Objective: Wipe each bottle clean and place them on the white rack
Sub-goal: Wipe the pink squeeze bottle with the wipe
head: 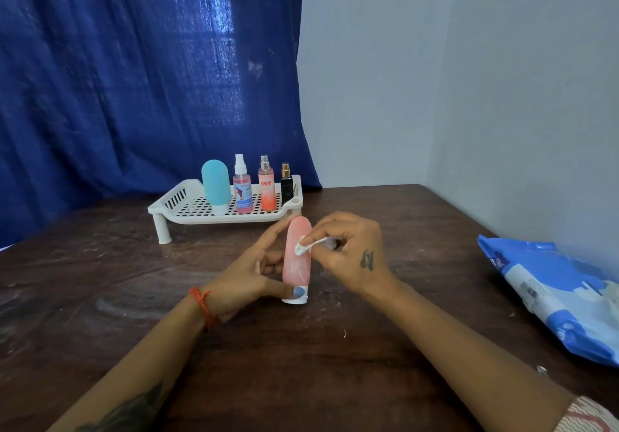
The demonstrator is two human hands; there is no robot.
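L hand [249,276] grips pink bottle [296,257] upright on table [100,281] | R hand [348,254] pinches white wipe [303,247] against bottle | white rack [187,205] behind w/ 4 bottles.

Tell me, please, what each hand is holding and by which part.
Left hand grips the pink bottle around its lower body, thumb near the white cap. Right hand pinches a small white wipe against it.
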